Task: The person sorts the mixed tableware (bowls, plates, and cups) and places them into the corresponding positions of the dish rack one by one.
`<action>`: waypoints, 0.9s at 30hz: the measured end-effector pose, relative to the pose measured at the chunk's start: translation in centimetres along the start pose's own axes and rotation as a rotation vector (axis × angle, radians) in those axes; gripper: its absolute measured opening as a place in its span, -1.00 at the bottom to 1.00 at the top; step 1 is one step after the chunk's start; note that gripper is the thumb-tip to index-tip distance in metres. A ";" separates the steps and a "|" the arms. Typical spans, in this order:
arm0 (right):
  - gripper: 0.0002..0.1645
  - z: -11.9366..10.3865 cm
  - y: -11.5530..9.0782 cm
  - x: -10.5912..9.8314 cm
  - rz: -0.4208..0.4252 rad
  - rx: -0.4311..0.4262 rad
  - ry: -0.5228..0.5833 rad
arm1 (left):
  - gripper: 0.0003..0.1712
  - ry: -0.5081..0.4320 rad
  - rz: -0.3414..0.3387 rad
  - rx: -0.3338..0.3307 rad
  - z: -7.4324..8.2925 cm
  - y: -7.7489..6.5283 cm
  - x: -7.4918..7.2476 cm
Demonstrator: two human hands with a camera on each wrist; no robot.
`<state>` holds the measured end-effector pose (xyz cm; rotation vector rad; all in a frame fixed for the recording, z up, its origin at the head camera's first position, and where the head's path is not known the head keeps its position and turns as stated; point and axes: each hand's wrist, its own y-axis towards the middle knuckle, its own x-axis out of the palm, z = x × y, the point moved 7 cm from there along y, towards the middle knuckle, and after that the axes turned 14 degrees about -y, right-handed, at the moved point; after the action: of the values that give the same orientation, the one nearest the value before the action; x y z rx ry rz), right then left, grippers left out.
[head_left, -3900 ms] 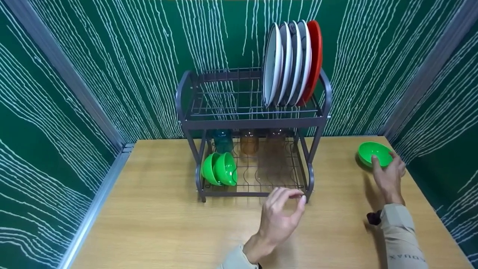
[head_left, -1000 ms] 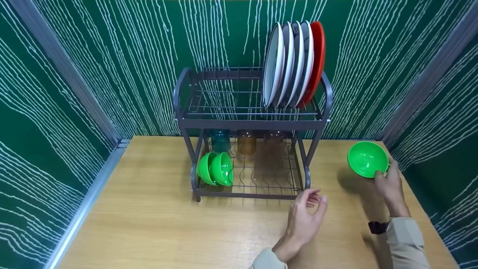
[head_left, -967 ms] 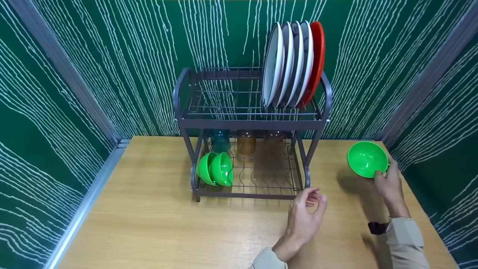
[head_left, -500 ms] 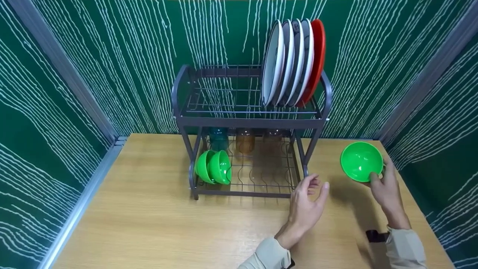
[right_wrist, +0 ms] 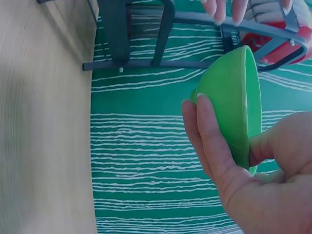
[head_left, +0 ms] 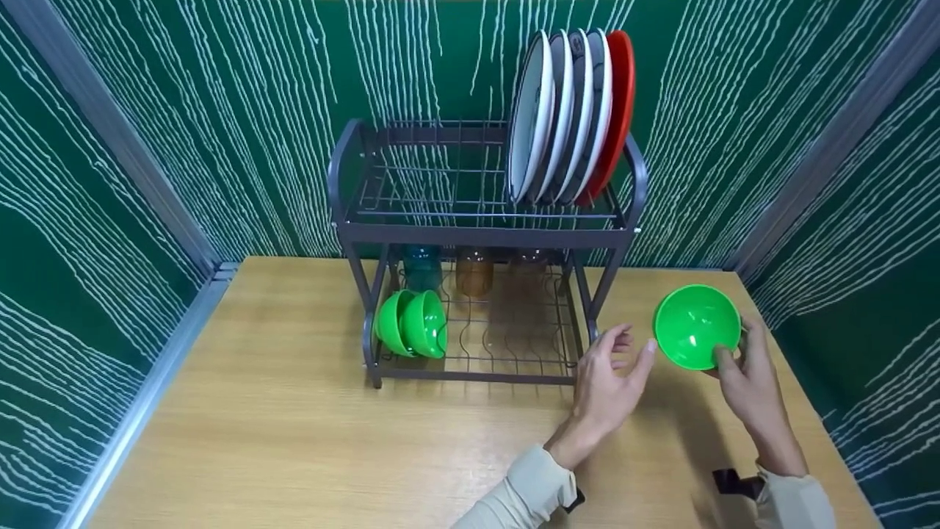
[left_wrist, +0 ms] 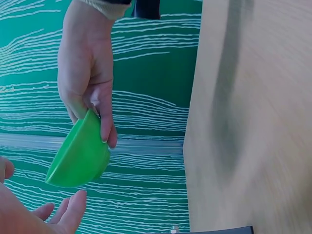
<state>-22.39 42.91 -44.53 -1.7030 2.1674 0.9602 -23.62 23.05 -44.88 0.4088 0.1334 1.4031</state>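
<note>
A green bowl (head_left: pixel 694 323) is held above the table by my right hand (head_left: pixel 753 382), thumb inside the rim and fingers behind it. The right wrist view shows the bowl (right_wrist: pixel 229 102) tilted on its side, fingers (right_wrist: pixel 214 141) spread along its outer wall. My left hand (head_left: pixel 609 378) has nothing in it; its fingers and thumb are parted, the thumb tip close to the bowl's left edge. In the left wrist view the bowl (left_wrist: pixel 80 153) hangs from the right hand, just beyond the left fingertips. Two more green bowls (head_left: pixel 424 323) lean together on the lower tier of the rack.
A dark two-tier dish rack (head_left: pixel 485 236) stands on the wooden table (head_left: pixel 294 441). White plates (head_left: pixel 532 117) and a red plate (head_left: pixel 620 110) stand upright on its top right. Blue (head_left: pixel 421 268), orange (head_left: pixel 474 272) and brownish (head_left: pixel 529 264) glasses sit at the lower back. Green walls surround the table.
My right hand has lifted the green bowl off the table and brought it leftward, tipping its inside toward me. My left hand has moved right and forward toward it, its fingers parting wider.
</note>
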 end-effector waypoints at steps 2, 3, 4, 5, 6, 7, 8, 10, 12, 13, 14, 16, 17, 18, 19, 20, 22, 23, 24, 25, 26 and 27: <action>-0.34 -0.4 -0.2 0.1 -0.003 -0.007 -0.003 | -0.47 0.000 -0.001 -0.013 0.0 0.3 0.1; -0.34 -0.6 -0.3 0.1 -0.003 -0.010 -0.005 | -0.46 0.002 0.000 -0.018 0.0 0.4 0.1; -0.34 -0.7 -0.4 0.1 -0.005 -0.011 -0.002 | -0.45 0.002 0.002 -0.021 0.1 0.5 0.2; -0.34 -0.9 -0.6 0.2 -0.006 -0.014 0.004 | -0.45 0.003 0.003 -0.021 0.1 0.6 0.2; -0.34 -1.1 -0.7 0.2 -0.007 -0.013 0.010 | -0.44 0.004 0.004 -0.020 0.2 0.7 0.2; -0.34 -1.2 -0.8 0.3 -0.007 -0.014 0.011 | -0.44 0.005 0.004 -0.017 0.3 0.8 0.3; -0.34 -1.3 -0.9 0.3 -0.008 -0.013 0.013 | -0.44 0.008 0.004 -0.014 0.3 0.8 0.3; -0.33 -1.6 -1.0 0.4 -0.011 -0.011 0.014 | -0.44 0.015 0.006 -0.006 0.5 1.0 0.3; -0.33 -1.9 -1.2 0.5 -0.011 -0.009 0.004 | -0.44 0.020 0.008 0.003 0.7 1.1 0.4; -0.33 -2.0 -1.2 0.5 -0.012 -0.010 0.003 | -0.44 0.022 0.007 0.007 0.8 1.2 0.4; -0.33 -2.1 -1.3 0.5 -0.011 -0.011 0.003 | -0.43 0.022 0.007 0.009 0.9 1.2 0.5; -0.33 -2.3 -1.4 0.6 -0.012 -0.014 0.011 | -0.42 0.021 0.005 0.011 0.9 1.4 0.6; -0.34 -2.4 -1.4 0.7 -0.013 -0.016 0.015 | -0.42 0.021 0.004 0.011 1.0 1.5 0.6; -0.34 -2.5 -1.5 0.7 -0.015 -0.019 0.020 | -0.42 0.021 0.002 0.010 1.0 1.5 0.7; -0.34 -2.6 -1.5 0.8 -0.018 -0.029 0.022 | -0.42 0.020 0.001 0.010 1.0 1.6 0.7; -0.34 -2.7 -1.6 0.8 -0.020 -0.033 0.026 | -0.42 0.019 -0.002 0.008 1.0 1.6 0.7; -0.34 -3.1 -1.8 1.0 -0.029 -0.057 0.033 | -0.44 0.013 -0.015 0.003 1.0 1.7 0.8; -0.34 -3.2 -1.9 1.0 -0.035 -0.069 0.037 | -0.45 0.009 -0.024 -0.002 1.0 1.7 0.9; -0.34 -3.4 -2.0 1.1 -0.042 -0.083 0.042 | -0.46 0.003 -0.036 -0.008 0.9 1.8 1.0; -0.35 -3.6 -2.0 1.1 -0.051 -0.097 0.046 | -0.47 -0.003 -0.048 -0.017 0.9 1.8 1.1; -0.35 -3.8 -2.1 1.2 -0.058 -0.106 0.050 | -0.47 -0.004 -0.065 -0.026 0.8 1.9 1.2; -0.35 -3.9 -2.2 1.2 -0.066 -0.118 0.052 | -0.47 -0.007 -0.086 -0.038 0.7 1.9 1.4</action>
<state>-19.90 39.31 -42.96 -1.8612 2.1094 1.0571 -24.86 24.45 -43.34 0.3728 0.1170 1.3171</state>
